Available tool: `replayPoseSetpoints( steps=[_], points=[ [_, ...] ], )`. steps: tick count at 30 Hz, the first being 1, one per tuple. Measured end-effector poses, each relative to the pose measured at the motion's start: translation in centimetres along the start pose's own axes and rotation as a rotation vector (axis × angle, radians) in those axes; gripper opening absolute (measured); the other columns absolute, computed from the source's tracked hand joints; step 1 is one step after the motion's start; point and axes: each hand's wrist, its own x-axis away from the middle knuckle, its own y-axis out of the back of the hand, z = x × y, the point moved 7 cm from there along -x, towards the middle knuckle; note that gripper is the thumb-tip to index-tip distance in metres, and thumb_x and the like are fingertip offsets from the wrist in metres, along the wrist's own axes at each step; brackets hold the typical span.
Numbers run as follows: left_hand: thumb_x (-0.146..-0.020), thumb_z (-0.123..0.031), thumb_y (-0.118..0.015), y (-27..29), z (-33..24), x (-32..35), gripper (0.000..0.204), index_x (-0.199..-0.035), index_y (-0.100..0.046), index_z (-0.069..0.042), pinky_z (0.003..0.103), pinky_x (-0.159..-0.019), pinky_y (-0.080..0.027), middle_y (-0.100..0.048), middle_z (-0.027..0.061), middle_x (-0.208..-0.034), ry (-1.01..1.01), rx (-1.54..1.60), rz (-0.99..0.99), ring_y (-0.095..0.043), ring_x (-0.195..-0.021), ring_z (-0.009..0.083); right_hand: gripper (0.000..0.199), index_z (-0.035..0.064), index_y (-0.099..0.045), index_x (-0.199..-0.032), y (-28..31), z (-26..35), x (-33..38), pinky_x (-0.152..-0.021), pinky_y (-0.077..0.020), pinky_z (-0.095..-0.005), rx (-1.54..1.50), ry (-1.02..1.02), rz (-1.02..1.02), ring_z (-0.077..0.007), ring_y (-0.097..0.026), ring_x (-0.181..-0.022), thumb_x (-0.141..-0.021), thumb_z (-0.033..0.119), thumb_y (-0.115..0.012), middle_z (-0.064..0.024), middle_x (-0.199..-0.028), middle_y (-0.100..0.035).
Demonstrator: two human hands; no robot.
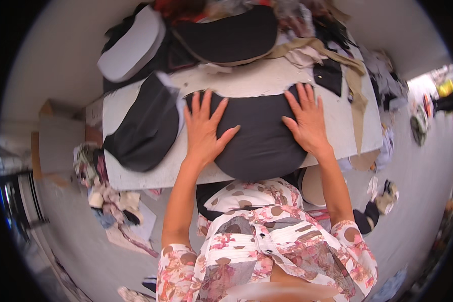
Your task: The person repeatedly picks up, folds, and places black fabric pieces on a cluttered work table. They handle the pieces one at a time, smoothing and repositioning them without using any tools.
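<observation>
A black crescent-shaped fabric piece (260, 133) lies flat on the white table (196, 173), its rounded edge toward me and overhanging the near side. My left hand (204, 126) rests on its left part, fingers spread and pointing away. On its right part lies my right hand (306, 121), fingers spread likewise. Left of my left hand is another black curved piece (148, 123) with a pale layer showing at its upper edge. Neither hand grips anything.
At the far side lie a dark curved pad (229, 35), white curved foam pieces (130, 45) and heaped scraps. A tan fabric strip (356, 95) trails down the table's right side. Cloth scraps (118, 204) and a cardboard box (60, 141) are on the left.
</observation>
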Motion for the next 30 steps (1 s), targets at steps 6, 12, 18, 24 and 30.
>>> replayPoseSetpoints(
  steps=[6, 12, 18, 24, 30],
  points=[
    [-0.084, -0.040, -0.068, 1.7, 0.5, 2.1, 0.065, -0.141, -0.048, -0.015, 0.058, -0.115, -0.012, -0.030, 0.0171, -0.153, 0.085, 0.238, -0.208, -0.020, -0.145, 0.0376, 0.058, 0.0176, -0.037, -0.148, -0.6, -1.6, 0.5, -0.115, -0.0154, -0.0538, 0.050, 0.036, 0.007, -0.0353, -0.019, -0.146, -0.095, 0.033, -0.052, -0.0138, -0.157, -0.025],
    [-0.083, -0.018, -0.069, 10.1, 6.1, 13.9, 0.041, -0.123, -0.062, -0.009, 0.050, -0.109, -0.029, -0.055, 0.0122, -0.134, 0.276, 0.149, -0.583, -0.047, -0.130, 0.0337, 0.053, 0.0137, -0.035, -0.149, -0.9, -1.9, 0.2, -0.117, -0.0162, -0.0437, 0.036, 0.128, 0.015, -0.0359, -0.019, -0.146, -0.101, 0.038, -0.036, -0.0167, -0.156, -0.026],
    [-0.095, -0.013, -0.059, -3.6, 9.5, 45.4, 0.018, -0.108, -0.065, -0.002, 0.034, -0.094, -0.046, -0.066, 0.0087, -0.111, 1.523, 0.580, -0.819, -0.062, -0.106, 0.0199, 0.057, 0.0110, -0.034, -0.149, -1.0, -3.4, -0.3, -0.118, -0.0126, -0.0424, -0.013, 0.169, 0.051, -0.0330, -0.017, -0.147, -0.103, 0.043, -0.028, -0.0144, -0.157, -0.025],
    [-0.089, -0.063, -0.052, -22.9, -13.7, 62.2, 0.070, -0.135, -0.046, -0.011, 0.044, -0.083, -0.049, -0.058, 0.0184, -0.120, 2.604, 1.430, 0.066, -0.057, -0.111, 0.0298, 0.058, 0.0099, -0.035, -0.149, -0.8, -3.8, -0.5, -0.118, -0.0131, -0.0421, -0.048, 0.163, 0.073, -0.0309, -0.019, -0.146, -0.103, 0.043, -0.027, -0.0144, -0.157, -0.025],
    [-0.088, -0.057, -0.052, -26.3, -18.6, 56.8, 0.064, -0.130, -0.049, -0.009, 0.043, -0.079, -0.050, -0.060, 0.0178, -0.115, 2.340, 1.853, 0.085, -0.059, -0.105, 0.0287, 0.057, 0.0092, -0.035, -0.149, -0.9, -3.2, -1.2, -0.118, -0.0151, -0.0405, -0.046, 0.154, 0.094, -0.0299, -0.021, -0.146, -0.103, 0.042, -0.028, -0.0143, -0.157, -0.025]
  ],
)
